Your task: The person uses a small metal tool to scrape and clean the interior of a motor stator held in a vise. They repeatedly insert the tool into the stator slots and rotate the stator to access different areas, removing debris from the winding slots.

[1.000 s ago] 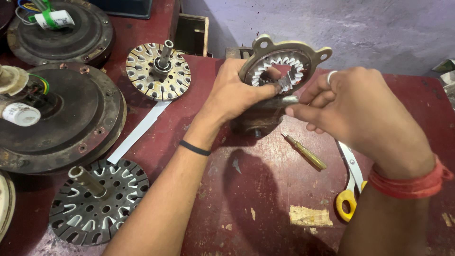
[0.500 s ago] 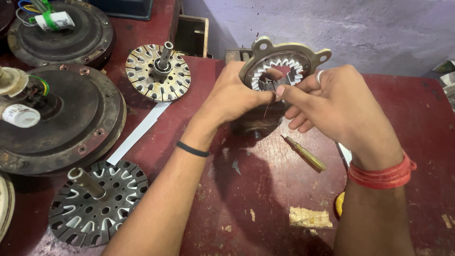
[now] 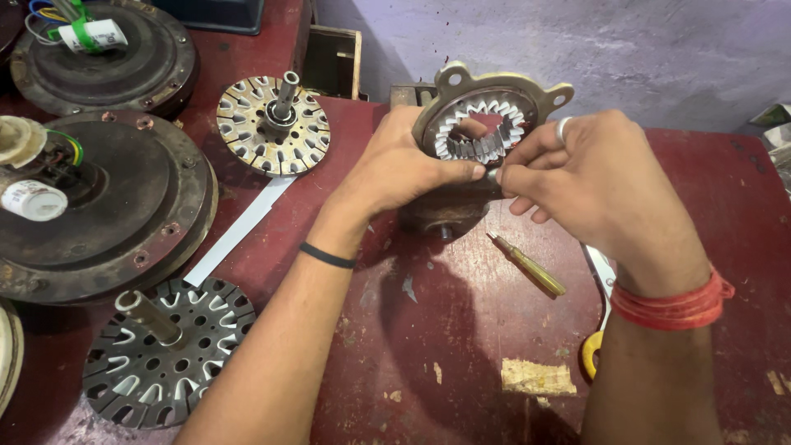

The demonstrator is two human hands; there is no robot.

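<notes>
A: What fills the left of the frame?

B: The biggest thing is a dark round motor housing [image 3: 99,206] at middle left, lying flat with a small white cylinder and wires on top. A second housing [image 3: 115,58] sits in the upper left corner. Both rest on the red table [image 3: 461,346].

A: And the slotted discs?

B: One dark disc [image 3: 165,354] lies at lower left, its shaft pointing up; a paler disc [image 3: 273,124] sits above centre-left, also shaft up, so each lies steady on its flat face.

A: Where is the work?

B: At upper centre. The left hand [image 3: 404,169] wraps around a round metal ring with white-lined teeth [image 3: 486,124], tilting it toward the camera so its inside shows. The right hand [image 3: 593,177] has fingers pinched shut at the ring's lower edge; on what, I cannot tell.

A: Any containers?

B: An open wooden box [image 3: 334,62] behind the paler disc; its inside is dark. A small screwdriver [image 3: 527,265] lies under the right hand.
</notes>
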